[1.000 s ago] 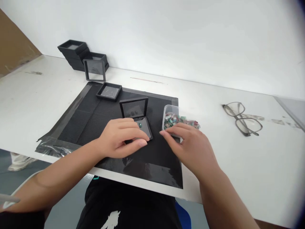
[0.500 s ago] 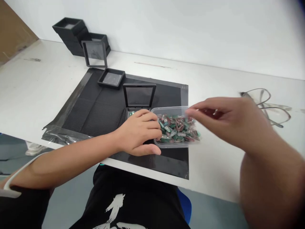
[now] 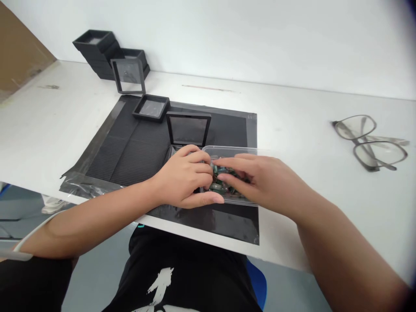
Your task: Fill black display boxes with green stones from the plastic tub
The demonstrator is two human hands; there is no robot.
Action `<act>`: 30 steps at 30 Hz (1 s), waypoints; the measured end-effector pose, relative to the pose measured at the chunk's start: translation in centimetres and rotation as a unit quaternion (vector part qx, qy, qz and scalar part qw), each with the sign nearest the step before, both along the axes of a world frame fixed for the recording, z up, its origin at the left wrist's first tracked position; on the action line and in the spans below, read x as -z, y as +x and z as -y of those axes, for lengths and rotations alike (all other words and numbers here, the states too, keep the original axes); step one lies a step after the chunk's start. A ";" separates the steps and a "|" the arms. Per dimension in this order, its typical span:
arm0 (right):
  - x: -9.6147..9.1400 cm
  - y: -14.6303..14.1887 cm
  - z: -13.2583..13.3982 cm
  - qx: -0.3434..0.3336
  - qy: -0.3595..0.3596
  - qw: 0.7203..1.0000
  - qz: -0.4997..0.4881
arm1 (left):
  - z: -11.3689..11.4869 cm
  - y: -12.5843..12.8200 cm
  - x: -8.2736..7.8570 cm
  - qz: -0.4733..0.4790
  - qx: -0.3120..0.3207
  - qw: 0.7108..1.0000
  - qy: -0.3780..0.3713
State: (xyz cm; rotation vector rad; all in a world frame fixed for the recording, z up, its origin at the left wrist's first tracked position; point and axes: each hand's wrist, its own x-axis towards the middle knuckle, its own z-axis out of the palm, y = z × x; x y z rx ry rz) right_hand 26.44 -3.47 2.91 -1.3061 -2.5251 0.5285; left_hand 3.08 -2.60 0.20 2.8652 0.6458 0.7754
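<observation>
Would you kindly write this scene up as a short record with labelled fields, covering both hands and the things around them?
Left hand: at the left end of the clear tub; firmness of contact unclear
Right hand: fingers over the small pieces in the tub; any grip hidden
Open case: lid raised, base mostly hidden
Surface: black mat on a white table
Farther back: shallow black frame, upright frame, stacked black boxes
Right side: glasses on the table
</observation>
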 end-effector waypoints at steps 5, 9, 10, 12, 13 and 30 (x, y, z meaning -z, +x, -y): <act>0.4 -0.8 0.0 0.010 0.009 1.000 0.027 | 0.4 0.1 -0.4 -0.010 -0.011 1.000 -0.025; 0.5 -0.9 0.0 0.027 0.039 0.998 0.042 | 0.6 0.1 -0.9 -0.019 -0.022 0.998 -0.059; 0.4 -0.9 0.1 0.027 0.041 0.998 0.039 | 0.6 0.0 -0.9 -0.019 -0.023 0.998 -0.061; 0.4 -0.9 0.2 0.030 0.041 0.998 0.033 | 0.6 0.0 -1.0 -0.022 -0.021 0.998 -0.059; 0.4 -0.9 0.2 0.034 0.041 0.998 0.033 | 0.6 -0.1 -0.9 -0.022 -0.017 0.998 -0.058; 0.5 -0.5 0.2 -0.005 0.018 0.997 0.075 | 0.5 -0.4 -0.6 0.129 0.000 0.992 -0.002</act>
